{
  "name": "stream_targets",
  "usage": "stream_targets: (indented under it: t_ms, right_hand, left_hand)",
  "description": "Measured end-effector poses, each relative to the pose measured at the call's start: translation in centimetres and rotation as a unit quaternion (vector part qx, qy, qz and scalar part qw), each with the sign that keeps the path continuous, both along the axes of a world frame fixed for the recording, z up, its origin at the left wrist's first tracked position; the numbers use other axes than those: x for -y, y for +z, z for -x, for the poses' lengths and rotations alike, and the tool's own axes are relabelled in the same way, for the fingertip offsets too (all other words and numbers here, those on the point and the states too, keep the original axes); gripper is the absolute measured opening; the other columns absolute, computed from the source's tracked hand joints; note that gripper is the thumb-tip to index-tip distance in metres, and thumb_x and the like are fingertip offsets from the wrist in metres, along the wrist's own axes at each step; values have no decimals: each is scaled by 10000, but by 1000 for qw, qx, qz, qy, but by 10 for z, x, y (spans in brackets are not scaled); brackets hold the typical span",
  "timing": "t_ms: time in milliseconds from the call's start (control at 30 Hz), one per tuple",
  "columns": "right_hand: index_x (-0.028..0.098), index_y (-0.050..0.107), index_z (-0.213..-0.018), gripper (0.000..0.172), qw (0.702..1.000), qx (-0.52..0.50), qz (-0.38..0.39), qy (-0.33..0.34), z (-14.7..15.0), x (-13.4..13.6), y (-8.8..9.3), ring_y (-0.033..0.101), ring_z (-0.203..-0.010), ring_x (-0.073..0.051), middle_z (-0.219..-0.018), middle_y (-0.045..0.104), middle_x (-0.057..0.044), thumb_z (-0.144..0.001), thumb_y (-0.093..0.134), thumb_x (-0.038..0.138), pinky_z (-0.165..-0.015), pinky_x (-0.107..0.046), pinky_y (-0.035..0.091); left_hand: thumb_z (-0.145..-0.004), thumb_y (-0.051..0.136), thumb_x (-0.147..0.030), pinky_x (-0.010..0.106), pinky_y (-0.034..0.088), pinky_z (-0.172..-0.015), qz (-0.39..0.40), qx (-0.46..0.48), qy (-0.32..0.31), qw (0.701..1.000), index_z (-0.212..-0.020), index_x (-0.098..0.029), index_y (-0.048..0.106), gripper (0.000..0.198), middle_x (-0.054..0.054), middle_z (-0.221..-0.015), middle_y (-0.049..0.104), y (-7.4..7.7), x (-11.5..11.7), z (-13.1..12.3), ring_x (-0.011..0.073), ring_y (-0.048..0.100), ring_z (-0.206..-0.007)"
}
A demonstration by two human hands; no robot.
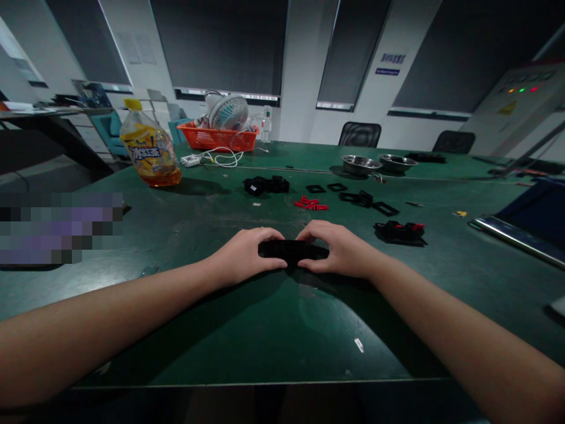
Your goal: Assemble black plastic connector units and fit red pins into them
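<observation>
Between my two hands, just above or on the green table, is a black plastic part. My left hand grips its left end, thumb on the near side and fingers on the far side. The right end is pinched the same way by my right hand. Fine detail on the part is too dark to make out. Beyond it lie small red pieces, several flat black frames and a cluster of black parts. A black part with red pieces on it sits to the right.
A bottle of orange drink stands at the left, near a white cable. An orange basket holds a fan. Two metal bowls are farther back. A metal-edged dark object lies at the right.
</observation>
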State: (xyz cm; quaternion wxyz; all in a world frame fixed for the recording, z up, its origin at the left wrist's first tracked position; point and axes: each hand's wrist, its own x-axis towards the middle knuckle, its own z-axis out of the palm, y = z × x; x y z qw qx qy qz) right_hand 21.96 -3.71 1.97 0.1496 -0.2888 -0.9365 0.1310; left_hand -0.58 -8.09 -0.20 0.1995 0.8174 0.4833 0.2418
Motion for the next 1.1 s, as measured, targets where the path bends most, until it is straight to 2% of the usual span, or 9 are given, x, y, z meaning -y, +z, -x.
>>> stream_targets:
  t_ms: [1100]
  right_hand:
    - [165, 614, -940, 291, 1000, 2, 6, -9, 0, 0, -1, 594, -856, -204, -934, 648, -69, -716, 724, 315, -759, -331, 475]
  left_hand:
    - [-773, 701, -329, 375, 476, -923, 2, 1, -2, 1000, -1110, -180, 644, 372, 69, -1107, 699, 0, 1, -1, 238, 633, -1017]
